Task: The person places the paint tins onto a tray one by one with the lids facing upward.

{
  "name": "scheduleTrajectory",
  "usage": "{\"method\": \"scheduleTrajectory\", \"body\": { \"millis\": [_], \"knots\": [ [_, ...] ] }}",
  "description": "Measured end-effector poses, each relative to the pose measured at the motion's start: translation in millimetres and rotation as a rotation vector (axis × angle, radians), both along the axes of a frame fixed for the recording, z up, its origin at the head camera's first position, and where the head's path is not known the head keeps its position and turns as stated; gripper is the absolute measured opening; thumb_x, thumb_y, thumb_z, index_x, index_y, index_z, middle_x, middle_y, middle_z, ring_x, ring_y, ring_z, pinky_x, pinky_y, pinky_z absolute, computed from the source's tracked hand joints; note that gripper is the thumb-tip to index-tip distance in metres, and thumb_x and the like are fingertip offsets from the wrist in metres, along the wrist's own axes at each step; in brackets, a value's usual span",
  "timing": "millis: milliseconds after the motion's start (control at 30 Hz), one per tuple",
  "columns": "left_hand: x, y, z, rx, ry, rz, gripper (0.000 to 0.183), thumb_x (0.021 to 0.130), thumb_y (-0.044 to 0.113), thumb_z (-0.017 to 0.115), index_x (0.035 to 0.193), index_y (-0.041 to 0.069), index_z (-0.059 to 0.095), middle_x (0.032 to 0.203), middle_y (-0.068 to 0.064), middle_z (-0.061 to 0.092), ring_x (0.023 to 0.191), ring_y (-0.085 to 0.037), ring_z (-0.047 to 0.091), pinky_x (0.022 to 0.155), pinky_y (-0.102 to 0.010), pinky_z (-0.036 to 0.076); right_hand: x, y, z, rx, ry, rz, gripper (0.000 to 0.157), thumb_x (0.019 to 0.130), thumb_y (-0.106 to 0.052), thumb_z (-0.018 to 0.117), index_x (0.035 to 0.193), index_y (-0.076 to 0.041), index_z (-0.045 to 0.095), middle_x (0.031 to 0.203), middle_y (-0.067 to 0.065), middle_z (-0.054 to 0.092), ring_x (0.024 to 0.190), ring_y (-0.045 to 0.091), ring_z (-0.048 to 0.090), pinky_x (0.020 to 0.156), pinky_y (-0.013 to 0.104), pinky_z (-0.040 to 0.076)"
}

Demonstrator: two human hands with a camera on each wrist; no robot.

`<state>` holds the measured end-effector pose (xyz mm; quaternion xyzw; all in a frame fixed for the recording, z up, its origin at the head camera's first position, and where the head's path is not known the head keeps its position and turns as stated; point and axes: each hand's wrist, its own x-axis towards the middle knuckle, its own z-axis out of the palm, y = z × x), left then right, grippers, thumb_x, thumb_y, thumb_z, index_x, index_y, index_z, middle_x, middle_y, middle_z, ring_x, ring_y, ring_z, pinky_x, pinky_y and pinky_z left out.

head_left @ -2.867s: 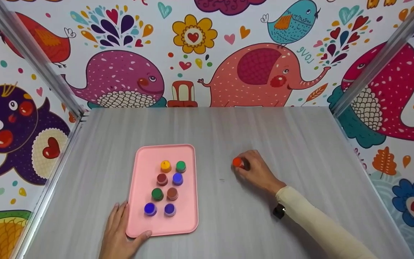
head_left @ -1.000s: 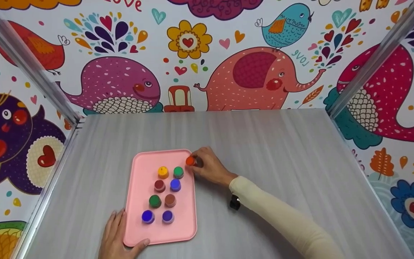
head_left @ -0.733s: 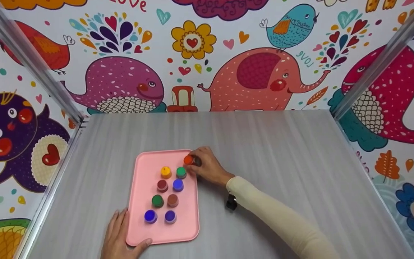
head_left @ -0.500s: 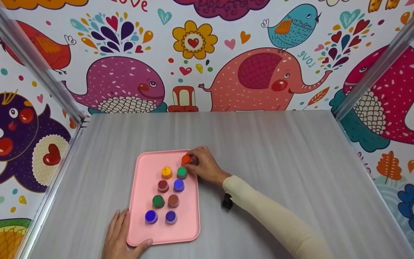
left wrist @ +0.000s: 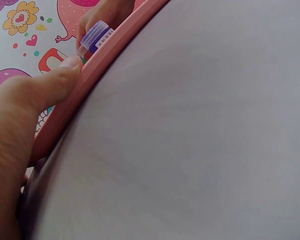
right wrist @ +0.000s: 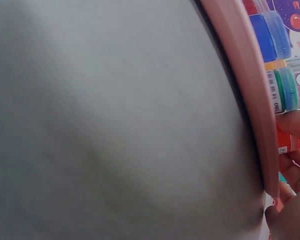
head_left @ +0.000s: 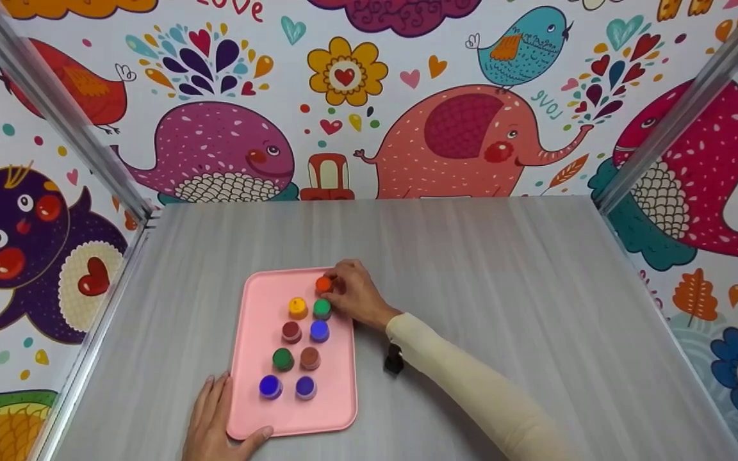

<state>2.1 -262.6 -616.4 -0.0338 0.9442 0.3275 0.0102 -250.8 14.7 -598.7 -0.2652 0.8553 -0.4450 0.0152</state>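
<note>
My right hand (head_left: 357, 296) pinches a small paint jar (head_left: 323, 284) with an orange-red cap at the far right corner of the pink tray (head_left: 260, 410). In the right wrist view, thumb and fingers lie either side of this red jar (right wrist: 287, 142), close to the tray's bottom. Beside it stands a jar with a light green cap (head_left: 321, 308); a yellow jar (head_left: 297, 308) is to the left. My left hand (head_left: 218, 422) rests at the near left corner, fingers straight along the tray's side. Its thumb (left wrist: 65, 75) lies over the rim.
More capped jars stand upright in two rough columns on the tray, among them a dark red one (head_left: 291, 331) and a blue one (head_left: 270, 387). The grey tabletop (head_left: 471, 269) runs back to walls with cartoon animals, with metal posts (head_left: 670, 109) at the corners.
My right hand has carried the orange-red jar leftward from the bare table, over the tray's right rim and down into its far right corner. The left hand stays at the tray.
</note>
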Motion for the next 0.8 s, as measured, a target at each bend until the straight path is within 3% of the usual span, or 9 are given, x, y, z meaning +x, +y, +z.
{"method": "scheduleTrajectory", "body": {
  "millis": [167, 433, 667, 800],
  "knots": [
    [-0.5, 0.9, 3.4, 0.007, -0.071, 0.003, 0.131, 0.082, 0.071, 0.086, 0.168, -0.009, 0.028, 0.173, -0.03, 0.027, 0.161, -0.055, 0.012, 0.124, -0.081, 0.017, 0.2, -3.6, -1.1, 0.016, -0.014, 0.002, 0.033, 0.102, -0.019, 0.083, 0.132, -0.009, 0.076, 0.123, 0.007, 0.065, 0.128, 0.025, 0.051, 0.11, 0.038, 0.052],
    [-0.8, 1.1, 5.6, 0.005, -0.091, 0.005, 0.131, 0.082, 0.07, 0.087, 0.169, -0.009, 0.028, 0.173, -0.031, 0.027, 0.161, -0.056, 0.012, 0.125, -0.081, 0.016, 0.7, -1.1, 0.2, 0.029, -0.01, 0.018, 0.042, 0.102, -0.013, 0.082, 0.141, -0.004, 0.071, 0.128, 0.009, 0.067, 0.133, 0.027, 0.05, 0.114, 0.041, 0.051],
    [-1.6, -0.6, 4.7, 0.004, -0.073, -0.003, 0.129, 0.083, 0.069, 0.086, 0.168, -0.01, 0.029, 0.172, -0.031, 0.029, 0.161, -0.057, 0.012, 0.125, -0.08, 0.016, 4.4, 20.4, -0.4, 0.002, 0.027, 0.021, 0.043, 0.1, -0.016, 0.083, 0.139, -0.001, 0.069, 0.134, 0.016, 0.068, 0.131, 0.032, 0.051, 0.115, 0.048, 0.048],
    [-2.5, -2.4, 6.3, 0.011, -0.13, 0.0, 0.133, 0.082, 0.072, 0.085, 0.169, -0.01, 0.026, 0.174, -0.031, 0.025, 0.163, -0.056, 0.009, 0.127, -0.079, 0.012, 8.4, 37.4, 1.1, 0.001, 0.056, 0.026, 0.04, 0.1, -0.014, 0.083, 0.135, 0.001, 0.07, 0.132, 0.017, 0.068, 0.129, 0.032, 0.052, 0.113, 0.05, 0.047]
  ]
}}
